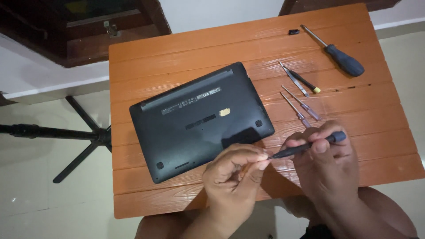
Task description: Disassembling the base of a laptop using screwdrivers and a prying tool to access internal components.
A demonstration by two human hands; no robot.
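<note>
Above grooved orange planks, right hand (325, 150) grasps a slim dark screwdriver (305, 147); left hand (234, 172) pinches its tip.

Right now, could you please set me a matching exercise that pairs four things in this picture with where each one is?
Things:
1. black laptop turned underside up
2. large dark-handled screwdriver
3. slim dark screwdriver
4. black tripod

Places:
A. on the floor, left of the orange wooden slat table
B. far right corner of the table
C. held between the left hand and right hand
D. middle of the table

Pairs: 1-D, 2-B, 3-C, 4-A
</note>
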